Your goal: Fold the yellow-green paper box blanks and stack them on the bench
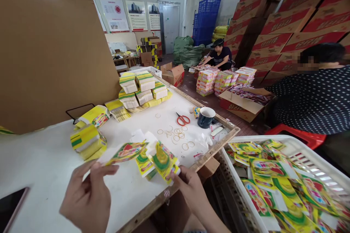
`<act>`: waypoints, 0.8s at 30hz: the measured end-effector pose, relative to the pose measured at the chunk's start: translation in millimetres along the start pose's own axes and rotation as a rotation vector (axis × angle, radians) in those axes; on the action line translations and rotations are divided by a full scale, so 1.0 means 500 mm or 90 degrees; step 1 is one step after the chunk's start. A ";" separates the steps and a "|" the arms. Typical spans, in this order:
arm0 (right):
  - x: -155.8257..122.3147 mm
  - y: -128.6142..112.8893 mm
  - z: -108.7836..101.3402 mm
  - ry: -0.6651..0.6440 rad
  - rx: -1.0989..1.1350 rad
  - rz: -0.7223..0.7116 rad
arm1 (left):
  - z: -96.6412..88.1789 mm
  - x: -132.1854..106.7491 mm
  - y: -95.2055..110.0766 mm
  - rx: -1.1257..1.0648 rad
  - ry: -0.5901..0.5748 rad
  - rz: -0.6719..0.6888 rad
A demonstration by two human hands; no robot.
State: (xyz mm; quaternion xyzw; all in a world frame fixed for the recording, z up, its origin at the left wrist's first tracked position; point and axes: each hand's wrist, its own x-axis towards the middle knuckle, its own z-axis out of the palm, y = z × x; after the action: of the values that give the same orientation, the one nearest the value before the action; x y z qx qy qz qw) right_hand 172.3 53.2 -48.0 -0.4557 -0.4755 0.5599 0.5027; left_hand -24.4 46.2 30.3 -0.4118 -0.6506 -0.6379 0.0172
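Observation:
My left hand (89, 198) pinches the near end of a flat yellow-green printed packet (124, 153) held over the white table (41, 160). My right hand (188, 185) grips a small fanned bunch of the same packets (161, 160) by their lower edge. The two lots of packets meet in front of me, just above the table's near edge. Both hands have fingers closed on the packets.
Bundled packet stacks (87, 142) lie left and more stacks (142, 87) at the far end. Rubber bands (177, 134), red scissors (182, 119) and a dark cup (205, 117) sit right. A white crate (300, 149) of loose packets stands at right. A phone (11, 204) lies near left. Two people work beyond.

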 end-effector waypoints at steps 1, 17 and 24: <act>0.002 0.003 -0.007 0.023 -0.001 -0.011 | 0.002 0.008 -0.008 -0.007 -0.017 -0.004; -0.032 -0.036 0.029 -0.044 0.234 0.019 | 0.009 -0.096 -0.094 -0.124 -0.500 -0.066; -0.055 -0.017 0.067 -0.187 0.346 0.200 | -0.007 -0.129 -0.103 -0.362 -0.457 -0.411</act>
State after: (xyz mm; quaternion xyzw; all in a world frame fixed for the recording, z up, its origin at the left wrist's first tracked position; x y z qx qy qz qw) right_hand 142.5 23.8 -34.3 -0.2874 -0.3005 0.7963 0.4393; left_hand -12.4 18.2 -46.5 -0.3712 -0.5109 -0.5809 -0.5136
